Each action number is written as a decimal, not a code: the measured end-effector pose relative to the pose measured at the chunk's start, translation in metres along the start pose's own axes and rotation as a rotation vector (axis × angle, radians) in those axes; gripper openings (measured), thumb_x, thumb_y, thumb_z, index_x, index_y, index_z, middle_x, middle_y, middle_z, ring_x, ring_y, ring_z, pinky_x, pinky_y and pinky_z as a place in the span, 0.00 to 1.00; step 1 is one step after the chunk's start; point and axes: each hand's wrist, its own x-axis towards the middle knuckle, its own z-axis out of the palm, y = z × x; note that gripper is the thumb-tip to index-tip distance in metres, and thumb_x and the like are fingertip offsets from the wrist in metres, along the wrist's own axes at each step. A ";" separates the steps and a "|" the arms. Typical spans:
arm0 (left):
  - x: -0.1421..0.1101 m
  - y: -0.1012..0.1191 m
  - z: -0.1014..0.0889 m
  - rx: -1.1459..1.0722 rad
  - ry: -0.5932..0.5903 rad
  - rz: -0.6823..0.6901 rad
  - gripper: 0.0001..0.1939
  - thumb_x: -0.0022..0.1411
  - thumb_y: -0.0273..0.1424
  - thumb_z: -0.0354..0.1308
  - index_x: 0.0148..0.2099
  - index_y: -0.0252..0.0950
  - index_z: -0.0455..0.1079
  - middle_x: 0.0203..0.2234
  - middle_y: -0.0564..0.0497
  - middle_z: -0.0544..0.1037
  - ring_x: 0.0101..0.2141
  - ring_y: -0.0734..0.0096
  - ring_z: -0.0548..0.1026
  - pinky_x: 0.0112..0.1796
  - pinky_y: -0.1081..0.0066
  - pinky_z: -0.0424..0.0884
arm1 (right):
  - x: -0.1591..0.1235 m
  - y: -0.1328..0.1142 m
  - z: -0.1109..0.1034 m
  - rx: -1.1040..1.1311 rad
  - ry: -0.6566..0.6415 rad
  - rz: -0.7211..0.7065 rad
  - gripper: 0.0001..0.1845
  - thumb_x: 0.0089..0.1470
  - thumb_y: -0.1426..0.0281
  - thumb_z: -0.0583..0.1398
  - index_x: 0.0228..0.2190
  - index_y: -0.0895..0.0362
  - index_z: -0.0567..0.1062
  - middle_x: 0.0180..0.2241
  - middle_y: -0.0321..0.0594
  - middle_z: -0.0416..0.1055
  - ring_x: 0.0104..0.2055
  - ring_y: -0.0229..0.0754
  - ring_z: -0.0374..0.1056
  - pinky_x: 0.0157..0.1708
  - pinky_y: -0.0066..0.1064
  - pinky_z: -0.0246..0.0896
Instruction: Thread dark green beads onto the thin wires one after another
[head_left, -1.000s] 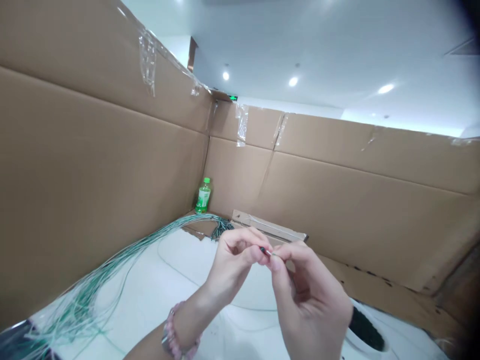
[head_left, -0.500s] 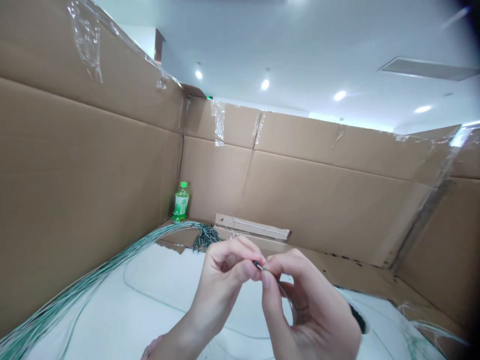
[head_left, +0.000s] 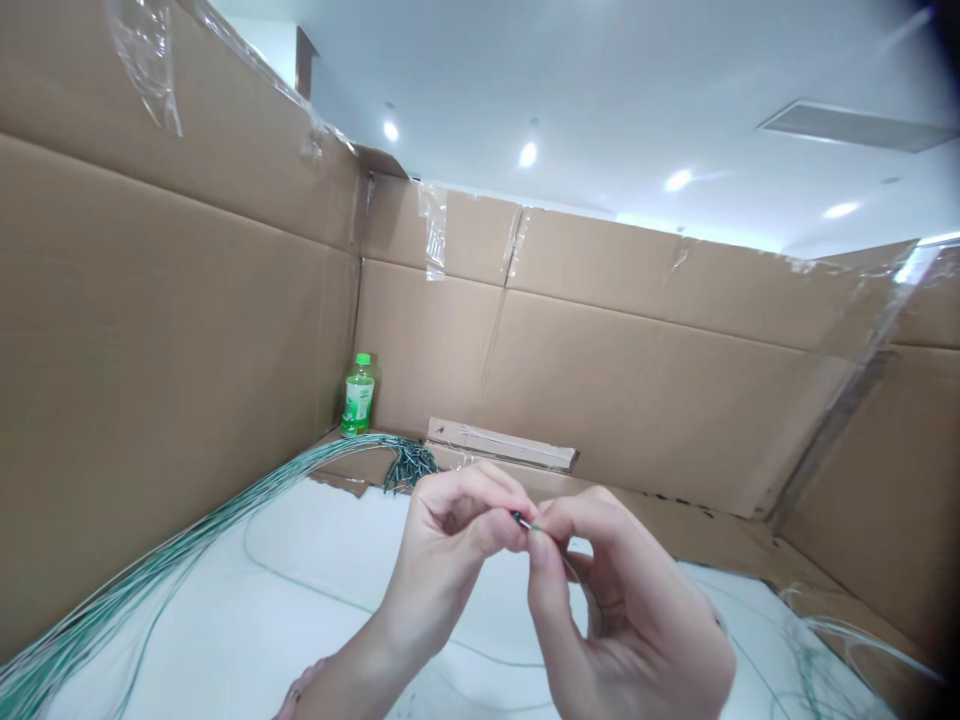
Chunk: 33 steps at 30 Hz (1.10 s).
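My left hand (head_left: 457, 550) pinches a small dark connector-like piece (head_left: 517, 517) between thumb and forefinger; its exact kind is too small to make out. Close against it, my right hand (head_left: 622, 600) grips a thin green wire (head_left: 574, 572) with thumb and forefinger, and the wire curves back under the palm. A short light-coloured bit shows between the two pinches. Both hands are raised over a white surface (head_left: 315, 640), their fingertips almost touching. A single loose green wire (head_left: 300, 588) runs across that surface behind my left wrist.
A thick bundle of green and white wires (head_left: 247, 515) lies along the left, its dark ends (head_left: 411, 465) bunched at the back. A green bottle (head_left: 358, 398) stands in the corner. Cardboard walls (head_left: 637, 400) enclose the surface. More wires (head_left: 862, 635) lie at right.
Both hands have shifted slightly right, still pinching. A little more of the light bit shows between the fingertips. The background has moved slightly up and left in view.
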 end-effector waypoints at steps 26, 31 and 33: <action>0.003 0.020 -0.007 0.432 0.014 0.165 0.05 0.57 0.26 0.62 0.32 0.39 0.79 0.26 0.51 0.77 0.27 0.79 0.75 0.27 0.83 0.73 | 0.005 0.014 -0.001 0.116 -0.016 -0.127 0.12 0.46 0.87 0.61 0.29 0.58 0.73 0.27 0.34 0.72 0.30 0.33 0.69 0.27 0.23 0.67; 0.001 0.021 -0.005 0.426 0.061 0.194 0.06 0.58 0.25 0.61 0.32 0.38 0.78 0.26 0.52 0.76 0.25 0.81 0.73 0.27 0.83 0.73 | 0.003 0.011 0.003 0.164 0.038 -0.015 0.09 0.50 0.83 0.60 0.28 0.57 0.75 0.26 0.36 0.73 0.27 0.34 0.68 0.22 0.23 0.64; 0.001 0.022 -0.004 0.444 0.052 0.192 0.05 0.57 0.24 0.61 0.32 0.37 0.78 0.26 0.52 0.76 0.24 0.82 0.73 0.27 0.83 0.73 | 0.002 0.010 0.004 0.140 0.043 -0.015 0.10 0.51 0.83 0.59 0.28 0.57 0.74 0.26 0.36 0.72 0.26 0.32 0.66 0.21 0.23 0.63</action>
